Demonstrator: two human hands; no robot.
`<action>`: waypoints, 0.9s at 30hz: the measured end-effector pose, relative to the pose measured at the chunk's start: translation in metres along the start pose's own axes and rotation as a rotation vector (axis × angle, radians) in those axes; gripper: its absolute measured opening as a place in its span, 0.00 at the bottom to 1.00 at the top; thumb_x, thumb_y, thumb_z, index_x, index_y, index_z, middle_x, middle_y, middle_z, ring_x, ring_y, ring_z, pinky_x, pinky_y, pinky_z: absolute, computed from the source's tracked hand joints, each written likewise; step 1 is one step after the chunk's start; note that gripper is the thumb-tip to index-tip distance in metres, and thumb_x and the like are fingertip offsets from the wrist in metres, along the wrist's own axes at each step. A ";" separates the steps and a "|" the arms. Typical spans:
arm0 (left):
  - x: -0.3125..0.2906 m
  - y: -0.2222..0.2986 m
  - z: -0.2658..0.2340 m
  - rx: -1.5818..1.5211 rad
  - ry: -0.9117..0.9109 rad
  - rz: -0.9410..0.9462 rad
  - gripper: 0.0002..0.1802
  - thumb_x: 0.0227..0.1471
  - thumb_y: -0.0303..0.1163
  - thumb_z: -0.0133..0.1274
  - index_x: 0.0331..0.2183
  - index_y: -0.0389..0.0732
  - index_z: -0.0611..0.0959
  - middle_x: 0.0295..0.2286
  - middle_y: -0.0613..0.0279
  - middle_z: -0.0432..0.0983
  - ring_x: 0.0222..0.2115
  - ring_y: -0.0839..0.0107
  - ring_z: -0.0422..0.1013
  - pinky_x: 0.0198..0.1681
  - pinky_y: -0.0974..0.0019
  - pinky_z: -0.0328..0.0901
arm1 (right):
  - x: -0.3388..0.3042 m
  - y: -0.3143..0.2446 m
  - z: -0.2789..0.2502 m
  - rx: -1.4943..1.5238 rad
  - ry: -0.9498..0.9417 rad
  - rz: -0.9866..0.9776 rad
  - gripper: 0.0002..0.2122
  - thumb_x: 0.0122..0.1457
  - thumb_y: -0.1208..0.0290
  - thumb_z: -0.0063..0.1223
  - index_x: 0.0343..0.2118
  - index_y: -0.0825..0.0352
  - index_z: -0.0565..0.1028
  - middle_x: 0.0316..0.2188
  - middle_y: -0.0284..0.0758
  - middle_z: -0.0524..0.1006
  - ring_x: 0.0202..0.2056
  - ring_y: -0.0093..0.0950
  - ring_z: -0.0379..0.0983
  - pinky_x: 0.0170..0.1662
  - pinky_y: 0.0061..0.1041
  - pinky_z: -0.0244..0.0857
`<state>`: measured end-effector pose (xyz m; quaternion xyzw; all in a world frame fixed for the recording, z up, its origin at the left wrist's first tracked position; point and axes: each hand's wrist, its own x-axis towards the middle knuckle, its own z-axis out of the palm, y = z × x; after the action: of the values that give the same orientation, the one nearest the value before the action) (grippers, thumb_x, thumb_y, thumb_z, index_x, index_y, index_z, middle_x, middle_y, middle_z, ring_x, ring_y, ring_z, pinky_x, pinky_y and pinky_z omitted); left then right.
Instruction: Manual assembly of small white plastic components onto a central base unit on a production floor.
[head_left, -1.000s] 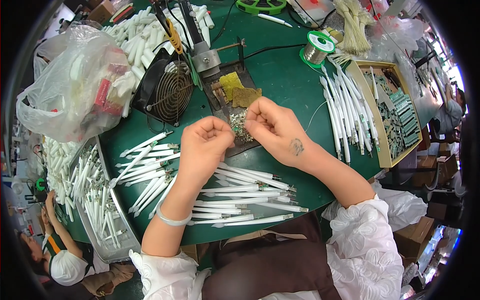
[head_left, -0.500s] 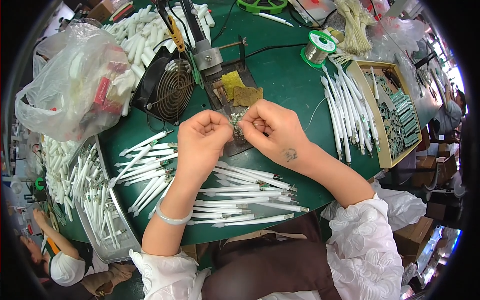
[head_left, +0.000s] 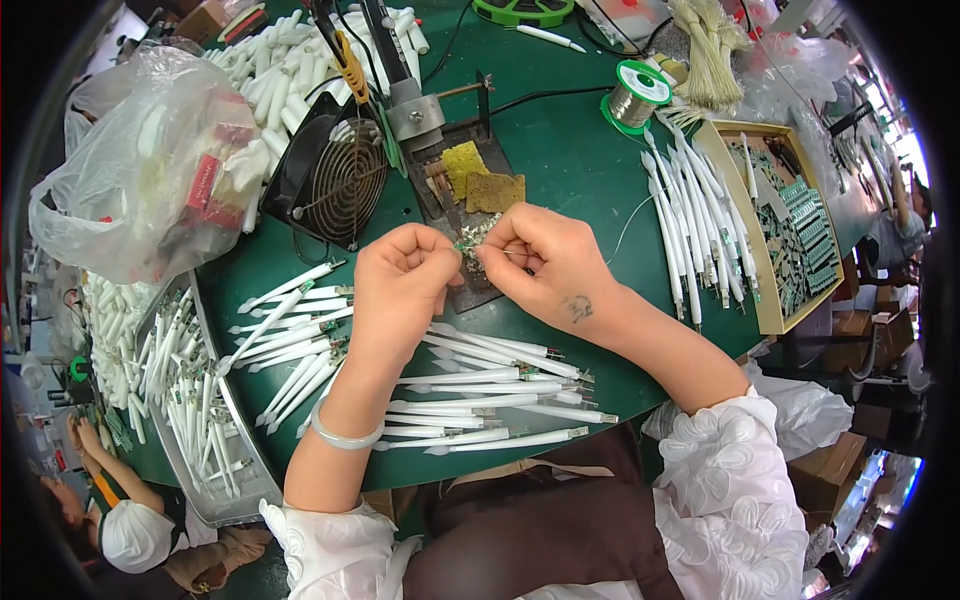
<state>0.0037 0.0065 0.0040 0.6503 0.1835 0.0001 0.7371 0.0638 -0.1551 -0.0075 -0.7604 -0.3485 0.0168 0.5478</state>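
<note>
Above a dark metal plate (head_left: 484,297), my two hands meet with their fingertips almost touching. My left hand (head_left: 400,283) is closed, pinching a tiny green circuit board (head_left: 462,246) between thumb and forefinger. A thin wire (head_left: 517,252) lies in the pinch of my right hand (head_left: 548,262); its tip by the board is too small to make out. Silvery scraps (head_left: 478,232) lie on the plate just behind my fingers. Several white pen-shaped sticks (head_left: 490,378) with small boards at their ends lie under and between my forearms, and more sticks (head_left: 290,322) lie left of my left wrist.
Beyond my hands are yellow sponges (head_left: 495,192), a black fan (head_left: 345,180) and a metal clamp stand (head_left: 415,118). A solder spool (head_left: 637,97), more white sticks (head_left: 690,220) and a box of circuit boards (head_left: 785,320) stand right. Left are a metal tray (head_left: 245,415) and a plastic bag (head_left: 130,190).
My fingertips have shifted slightly, and the green board sits a little further left. Both hands keep their pinches. At the lower left, another person's hands have come into view together.
</note>
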 end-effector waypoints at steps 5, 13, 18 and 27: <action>0.000 0.002 0.002 -0.019 0.010 0.011 0.00 0.45 0.21 0.52 0.25 0.35 0.77 0.17 0.65 0.73 0.12 0.85 0.61 0.14 0.80 0.53 | 0.000 0.002 0.002 0.003 0.036 -0.036 0.05 0.52 0.80 0.58 0.25 0.70 0.72 0.19 0.27 0.68 0.19 0.11 0.58 0.20 0.14 0.54; -0.001 0.004 0.004 -0.025 0.018 0.005 0.00 0.45 0.21 0.51 0.25 0.35 0.77 0.17 0.65 0.73 0.12 0.85 0.61 0.14 0.80 0.53 | -0.001 0.002 0.002 0.013 0.058 -0.043 0.05 0.51 0.80 0.58 0.25 0.70 0.72 0.20 0.26 0.68 0.18 0.10 0.57 0.20 0.13 0.53; 0.001 0.007 0.001 -0.081 0.032 -0.031 0.01 0.45 0.21 0.51 0.25 0.35 0.77 0.17 0.64 0.73 0.12 0.84 0.61 0.15 0.80 0.53 | -0.001 0.001 0.000 0.051 0.069 -0.028 0.04 0.51 0.81 0.57 0.25 0.69 0.71 0.19 0.25 0.67 0.18 0.10 0.57 0.19 0.13 0.51; 0.001 -0.003 0.001 -0.012 0.003 -0.005 0.00 0.45 0.21 0.52 0.25 0.34 0.77 0.17 0.65 0.73 0.12 0.85 0.61 0.14 0.80 0.53 | 0.000 0.001 0.001 0.007 0.053 -0.040 0.04 0.49 0.81 0.57 0.25 0.70 0.72 0.20 0.26 0.68 0.19 0.10 0.58 0.20 0.13 0.53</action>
<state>0.0044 0.0055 0.0011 0.6456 0.1863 0.0006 0.7406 0.0639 -0.1551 -0.0089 -0.7515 -0.3490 -0.0128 0.5597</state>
